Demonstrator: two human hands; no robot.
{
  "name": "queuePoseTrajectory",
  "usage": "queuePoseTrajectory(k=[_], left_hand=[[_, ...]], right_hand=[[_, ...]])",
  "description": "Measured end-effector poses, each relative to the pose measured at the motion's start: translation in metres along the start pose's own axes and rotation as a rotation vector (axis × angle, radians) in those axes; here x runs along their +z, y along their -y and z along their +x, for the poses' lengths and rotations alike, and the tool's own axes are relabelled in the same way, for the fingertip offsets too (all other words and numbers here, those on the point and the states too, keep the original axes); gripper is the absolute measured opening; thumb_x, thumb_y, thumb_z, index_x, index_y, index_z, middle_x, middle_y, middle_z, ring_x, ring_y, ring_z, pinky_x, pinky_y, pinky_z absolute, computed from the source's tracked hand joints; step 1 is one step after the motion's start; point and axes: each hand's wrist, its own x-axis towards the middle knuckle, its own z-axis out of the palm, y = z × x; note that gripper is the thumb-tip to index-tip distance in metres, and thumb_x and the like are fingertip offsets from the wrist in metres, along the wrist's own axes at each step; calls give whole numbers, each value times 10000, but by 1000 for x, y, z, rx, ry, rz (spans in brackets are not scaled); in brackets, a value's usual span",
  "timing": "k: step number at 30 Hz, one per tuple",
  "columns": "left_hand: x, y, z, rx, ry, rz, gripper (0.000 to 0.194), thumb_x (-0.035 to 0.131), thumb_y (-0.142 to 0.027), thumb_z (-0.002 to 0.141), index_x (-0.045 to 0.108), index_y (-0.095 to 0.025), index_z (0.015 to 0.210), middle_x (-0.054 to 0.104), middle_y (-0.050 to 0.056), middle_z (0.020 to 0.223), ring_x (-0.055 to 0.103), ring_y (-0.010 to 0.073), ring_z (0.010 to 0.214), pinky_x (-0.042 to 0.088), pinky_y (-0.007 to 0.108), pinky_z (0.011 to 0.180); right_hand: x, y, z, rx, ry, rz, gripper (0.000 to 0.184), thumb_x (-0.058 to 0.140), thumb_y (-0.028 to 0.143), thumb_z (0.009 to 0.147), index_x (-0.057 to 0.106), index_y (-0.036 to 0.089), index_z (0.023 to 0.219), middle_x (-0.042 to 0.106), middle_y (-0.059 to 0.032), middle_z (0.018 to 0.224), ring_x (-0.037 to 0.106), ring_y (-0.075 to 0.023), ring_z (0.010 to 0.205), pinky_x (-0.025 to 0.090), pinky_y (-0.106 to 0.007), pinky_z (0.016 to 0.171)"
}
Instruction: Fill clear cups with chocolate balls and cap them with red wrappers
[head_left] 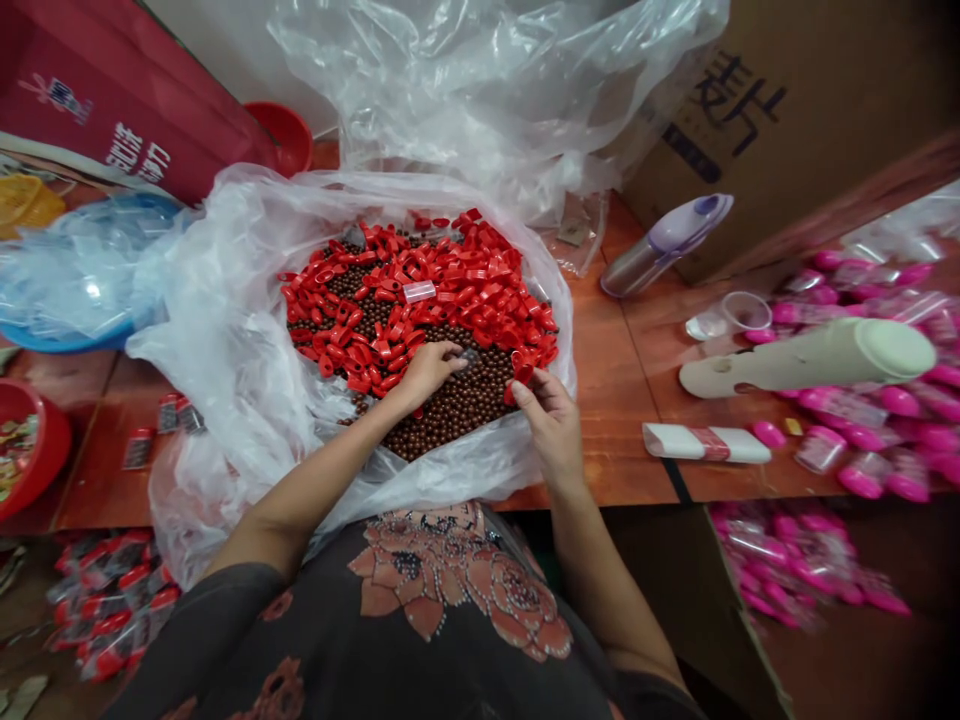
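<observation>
A clear plastic bag (217,270) lies spread open, with brown balls (480,390) and a heap of small red plastic pieces (487,285) inside. My left hand (429,375) reaches low over the balls, its fingers closed on a small clear plastic case (470,356) that is partly hidden. At the bag's right side, my right hand (551,415) pinches a red plastic piece (519,372) between thumb and fingers. Another small clear case (419,291) rests on top of the red pieces.
To the left stand a blue basin (67,335) and a red bowl (45,470); filled red-capped cases (139,448) lie nearby. On the right are a thermos (660,245), a pale cylinder (795,360), a white roll (705,443) and pink-capped containers (862,470). A cardboard box (810,130) stands behind.
</observation>
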Motion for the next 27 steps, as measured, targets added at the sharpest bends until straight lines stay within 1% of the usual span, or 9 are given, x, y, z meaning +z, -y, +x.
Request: queuePoseTrajectory(k=[3,5,7,9,11,15,19,24,27], left_hand=[[7,3,2,15,-31,-114,312,674,-191,791,701,-116,1093,720,55,892,647,164,749,544,288,703],[9,3,3,51,-53,-133,307,701,-190,770,712,-120,1069,729,63,937,658,171,811,534,301,792],[9,5,2,72,-60,-151,324,721,-182,747,717,-120,1065,732,65,965,661,174,864,511,309,863],[8,5,1,50,-49,-185,380,731,-169,729,707,-116,1105,730,61,956,663,170,863,502,317,881],[5,5,-3,30,-24,-230,421,734,-162,719,697,-120,1136,731,56,957,666,168,863,498,326,892],[-5,-1,-15,63,45,-340,380,748,-198,710,722,-123,1081,738,78,1046,669,194,952,478,348,959],[-17,-10,-36,59,55,-423,398,791,-256,682,727,-125,1052,737,90,1067,671,201,959,485,368,965],[-26,-16,-69,-31,177,-677,437,819,-298,675,708,-157,1074,711,98,1126,679,195,947,536,376,901],[-27,-16,-82,-29,178,-738,412,818,-266,681,706,-168,1066,701,90,1139,674,185,966,547,348,881]], right_hand=[[4,-2,-1,43,-7,44,285,687,389,811,625,231,1040,688,-18,961,636,-150,838,534,-315,793],[5,-3,-2,53,-14,55,323,669,385,821,584,238,1096,681,-18,940,628,-133,751,536,-276,672],[5,-4,-2,49,-11,84,403,652,370,832,519,263,1197,672,-11,939,625,-122,694,530,-256,601],[5,-4,-3,40,1,127,474,655,350,831,462,291,1259,663,5,935,632,-114,667,542,-253,591],[4,-4,-4,41,7,165,491,681,336,811,450,301,1242,655,23,921,643,-109,652,555,-254,601],[4,-6,-4,72,-38,209,403,742,338,759,491,269,1067,653,44,895,670,-110,672,563,-259,643],[5,-8,-1,130,-37,219,298,793,330,709,584,213,886,677,34,829,646,-100,653,539,-269,695],[15,0,3,142,-33,189,277,800,345,687,690,209,902,659,38,733,558,-99,605,472,-261,620],[21,7,3,156,22,178,281,768,393,719,710,221,935,633,39,696,499,-93,552,423,-254,548]])
